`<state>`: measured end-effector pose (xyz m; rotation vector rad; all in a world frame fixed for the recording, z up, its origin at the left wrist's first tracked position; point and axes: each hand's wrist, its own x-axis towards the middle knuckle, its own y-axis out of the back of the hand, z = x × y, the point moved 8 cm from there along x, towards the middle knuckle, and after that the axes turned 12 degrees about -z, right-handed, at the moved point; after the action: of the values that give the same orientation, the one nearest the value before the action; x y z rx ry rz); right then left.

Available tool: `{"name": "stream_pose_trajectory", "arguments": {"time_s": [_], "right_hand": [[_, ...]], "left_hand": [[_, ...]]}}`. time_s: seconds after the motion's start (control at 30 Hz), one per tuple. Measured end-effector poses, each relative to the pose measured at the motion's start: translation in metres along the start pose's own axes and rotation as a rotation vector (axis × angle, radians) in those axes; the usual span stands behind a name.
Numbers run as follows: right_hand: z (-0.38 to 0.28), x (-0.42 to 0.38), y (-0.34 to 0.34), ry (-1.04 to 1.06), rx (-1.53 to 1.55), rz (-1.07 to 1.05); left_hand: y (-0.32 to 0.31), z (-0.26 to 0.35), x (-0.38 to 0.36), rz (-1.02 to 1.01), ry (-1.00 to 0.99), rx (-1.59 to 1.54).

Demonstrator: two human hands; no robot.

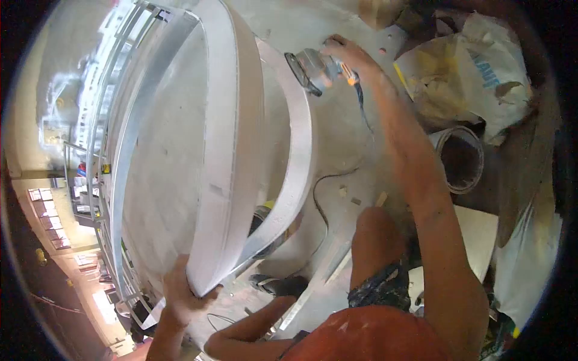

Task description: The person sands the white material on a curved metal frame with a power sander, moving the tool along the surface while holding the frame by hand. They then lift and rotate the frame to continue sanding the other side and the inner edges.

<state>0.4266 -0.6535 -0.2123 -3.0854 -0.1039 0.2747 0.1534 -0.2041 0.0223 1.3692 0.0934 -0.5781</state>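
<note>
Here the right hand is clenched around a grey power sander, pressing its dark pad against the outer face of a long white curved panel near that panel's far end. The right arm is stretched out nearly straight from the shoulder, and the sander's black cord drops from the tool and trails in a loop across the dusty concrete floor. The left hand grips the near end of the same panel from below, fingers wrapped over its lower edge, holding it up on edge. The panel arcs from that hand up and away, and 1 narrower curved strip runs just beside it, the sander touching this side. To the left of the panel stands a metal frame of thin rails. Near the right arm lie crumpled paper bags and a roll of sheet material seen end-on. The person's bent knee shows below, with small wood scraps on the floor just beyond it.
</note>
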Motion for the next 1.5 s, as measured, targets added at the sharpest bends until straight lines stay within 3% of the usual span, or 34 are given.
{"name": "stream_pose_trajectory", "arguments": {"time_s": [0.17,0.3,0.33,0.4,0.47,0.53,0.63,0.9,0.97,1.07,1.13,1.27,1.4,1.5], "right_hand": [[0.01,0.11,0.009,0.059,-0.052,-0.134],[0.0,0.149,0.002,-0.006,-0.136,-0.201],[-0.006,0.153,-0.001,0.033,-0.082,-0.166],[-0.01,0.156,0.002,0.07,-0.029,-0.131],[-0.013,0.16,0.004,0.028,-0.216,-0.226],[-0.005,0.15,0.011,0.084,-0.241,-0.177],[0.001,0.089,0.011,0.077,-0.194,-0.085],[0.031,-0.117,-0.034,0.054,-0.253,0.284],[0.013,-0.171,-0.068,0.23,-0.394,0.337],[-0.011,-0.221,-0.115,0.235,-0.577,0.389],[-0.034,-0.234,-0.142,0.228,-0.737,0.287],[-0.072,-0.197,-0.142,0.185,-0.953,0.214],[-0.097,-0.103,-0.115,0.28,-1.209,0.178],[-0.116,-0.051,-0.103,0.335,-1.21,0.148]], "left_hand": [[-0.006,-0.01,-0.002,-0.031,-0.073,0.003],[-0.025,-0.041,-0.009,-0.136,0.071,-0.139],[-0.014,-0.024,-0.004,-0.095,-0.046,-0.047],[-0.015,-0.021,-0.003,-0.078,-0.084,-0.031],[-0.013,-0.019,-0.003,-0.055,-0.126,-0.025],[-0.009,-0.012,-0.004,-0.016,-0.197,0.084],[-0.003,0.001,0.005,-0.092,-0.126,-0.008],[-0.005,-0.002,-0.003,0.078,-0.112,0.015],[-0.003,0.004,-0.002,0.059,-0.061,-0.028],[-0.003,0.0,-0.004,0.097,-0.03,-0.003],[-0.001,0.005,-0.004,0.102,-0.018,0.017],[-0.001,0.006,-0.004,0.102,-0.008,0.008],[-0.002,0.007,-0.005,0.083,0.01,0.054],[0.001,0.01,-0.003,0.07,0.021,0.088]]}}
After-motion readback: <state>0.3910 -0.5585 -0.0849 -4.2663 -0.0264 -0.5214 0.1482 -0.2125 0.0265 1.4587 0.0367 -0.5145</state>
